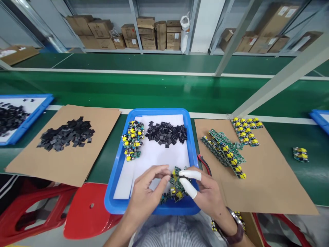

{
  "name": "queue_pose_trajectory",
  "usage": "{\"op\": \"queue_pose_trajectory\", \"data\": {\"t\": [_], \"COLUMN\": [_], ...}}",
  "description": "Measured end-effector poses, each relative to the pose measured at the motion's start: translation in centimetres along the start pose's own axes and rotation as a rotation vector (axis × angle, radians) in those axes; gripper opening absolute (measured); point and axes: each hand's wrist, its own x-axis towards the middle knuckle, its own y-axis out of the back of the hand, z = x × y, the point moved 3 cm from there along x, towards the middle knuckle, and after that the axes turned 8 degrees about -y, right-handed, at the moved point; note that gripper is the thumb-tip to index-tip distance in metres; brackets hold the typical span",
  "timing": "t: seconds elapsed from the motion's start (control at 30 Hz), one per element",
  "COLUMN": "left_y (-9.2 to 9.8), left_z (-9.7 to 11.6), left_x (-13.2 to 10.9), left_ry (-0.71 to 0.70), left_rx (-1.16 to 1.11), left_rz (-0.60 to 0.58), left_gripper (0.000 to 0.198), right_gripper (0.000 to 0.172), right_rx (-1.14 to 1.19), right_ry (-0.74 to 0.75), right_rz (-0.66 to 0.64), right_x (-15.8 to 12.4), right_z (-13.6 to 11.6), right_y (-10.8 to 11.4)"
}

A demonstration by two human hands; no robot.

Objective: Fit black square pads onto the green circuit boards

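My left hand (151, 188) pinches the edge of a small green circuit board (175, 172) with yellow parts, held above the front of a blue tray (114, 192). My right hand (207, 190), white covers on its thumb and index finger, closes on the same board from the right. Something dark shows between those fingertips; whether it is a separate black piece I cannot tell. More circuit boards (177, 195) lie just below my hands, partly hidden. In the tray, a pile of small black flat pieces (166, 133) lies at the back and grouped boards (133, 140) at the left.
On the right, a cardboard sheet (262, 185) bears board strips (226, 151) and rows of boards (245, 131). Black pieces (68, 134) cover part of the left cardboard (77, 168). A slanted white post (277, 82) rises behind. Red stools (87, 212) stand below the table.
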Motion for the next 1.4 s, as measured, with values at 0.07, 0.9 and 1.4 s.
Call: {"op": "queue_pose_trajectory", "data": {"t": [0.07,0.9,1.4], "left_y": [1.3,-2.3,-3.2], "left_z": [-0.3,-3.4,-2.8], "left_x": [-0.5,-1.1,-0.6], "left_ry": [0.012,0.372,0.28], "left_rx": [0.106,-0.514,-0.565], "left_rz": [-0.08,-0.177,-0.204], "left_gripper": [0.021,0.04,0.039], "right_gripper": [0.035,0.022,0.025], "right_rx": [-0.012,0.174,0.142], "right_ry": [-0.061,-0.136,-0.109], "right_rz": [0.055,0.135,0.159], "right_x": [-0.5,-1.3,-1.0], "right_z": [0.7,2.1,1.5], "right_y": [0.6,-0.8,-1.0]}}
